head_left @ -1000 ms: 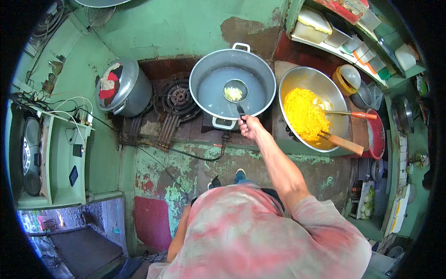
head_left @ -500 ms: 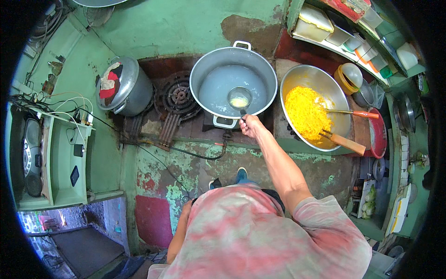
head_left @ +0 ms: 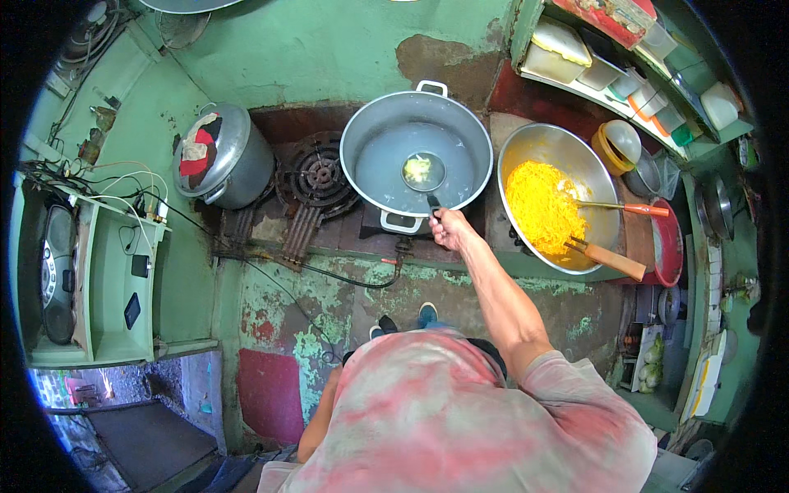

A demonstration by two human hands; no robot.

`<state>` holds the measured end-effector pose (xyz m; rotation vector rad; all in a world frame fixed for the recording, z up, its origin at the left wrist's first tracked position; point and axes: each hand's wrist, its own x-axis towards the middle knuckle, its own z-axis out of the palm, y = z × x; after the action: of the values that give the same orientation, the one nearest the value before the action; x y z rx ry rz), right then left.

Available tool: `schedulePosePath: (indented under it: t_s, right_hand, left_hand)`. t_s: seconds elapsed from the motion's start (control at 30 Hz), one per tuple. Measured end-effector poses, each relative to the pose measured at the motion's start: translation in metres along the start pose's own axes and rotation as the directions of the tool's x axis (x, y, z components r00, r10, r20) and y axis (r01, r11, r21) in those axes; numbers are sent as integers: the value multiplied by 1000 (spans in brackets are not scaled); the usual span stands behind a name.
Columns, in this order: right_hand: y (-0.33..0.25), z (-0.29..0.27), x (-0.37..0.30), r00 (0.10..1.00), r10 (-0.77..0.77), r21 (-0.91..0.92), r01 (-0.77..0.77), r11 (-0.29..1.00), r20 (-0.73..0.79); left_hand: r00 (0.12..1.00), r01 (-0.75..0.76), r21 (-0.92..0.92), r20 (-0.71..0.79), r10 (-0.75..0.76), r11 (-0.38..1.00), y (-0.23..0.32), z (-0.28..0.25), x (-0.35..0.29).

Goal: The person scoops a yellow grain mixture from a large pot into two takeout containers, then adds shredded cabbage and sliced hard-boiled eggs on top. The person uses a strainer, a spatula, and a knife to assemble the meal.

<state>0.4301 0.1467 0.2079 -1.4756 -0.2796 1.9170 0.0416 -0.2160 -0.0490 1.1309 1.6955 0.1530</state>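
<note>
A: Biggest first?

B: Pot [head_left: 415, 108], grey, pale handles, near centre. Then basin [head_left: 602, 174], steel, just to the right.

A: Inside the pot?

B: Liquid [head_left: 380, 158], cloudy. Shows pale flecks on top; bubbles or scraps, too small to tell.

A: Smaller again?

B: Lidded pot [head_left: 243, 168], well to the left, with cloths [head_left: 200, 150] on the lid. Shreds [head_left: 538, 205], yellow, heaped in the basin; stuck in there, a red-handled tool [head_left: 645, 209] and a wooden-handled tool [head_left: 615, 260], both poking out rightward. Burner [head_left: 319, 171], between the two pots.

A: Strainer [head_left: 436, 178]?

B: Within the pot's rim, over the nearer part of the liquid. Dipped or just clear of the surface: cannot tell from above.

A: Grip?

B: Right hand [head_left: 448, 228], closed round the dark handle, by the pot's near rim. Left hand out of sight; cannot tell its grip. Only the left forearm [head_left: 319, 419] in view, down at the side.

A: Smallest?

B: Bits [head_left: 417, 169], pale, bunched in the strainer.

A: Step in hand?

B: Reads as working bits at the liquid, mid-step.

A: Next move calls for?

B: Probably a firm hold, a level strainer to avoid spilling bits, and clearance over the rim.
</note>
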Motion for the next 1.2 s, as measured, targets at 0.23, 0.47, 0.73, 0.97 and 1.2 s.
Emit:
schedulePosePath:
  t_s: [0.23,0.47,0.73,0.97,1.2]
  right_hand:
    - [15,-5,18,999,-20,-103,15,995,-48]
    - [11,-14,38,997,68,14,-68,998,22]
    - [0,-9,6,994,58,236,-80,968,95]
    - [8,-6,1,999,-15,56,13,998,38]
    - [15,-10,22,999,22,-92,-25,995,-35]
  left_hand:
    - [999,44,-44,6,-44,998,52,-23,-21]
    - [989,106,-332,-60,-133,937,58,-18,-15]
    - [990,121,-158,-52,-130,980,4,3,8]
    - [999,6,-10,-45,-6,1000,7,-3,5]
    - [989,23,-197,-142,-52,980,56,-25,-24]
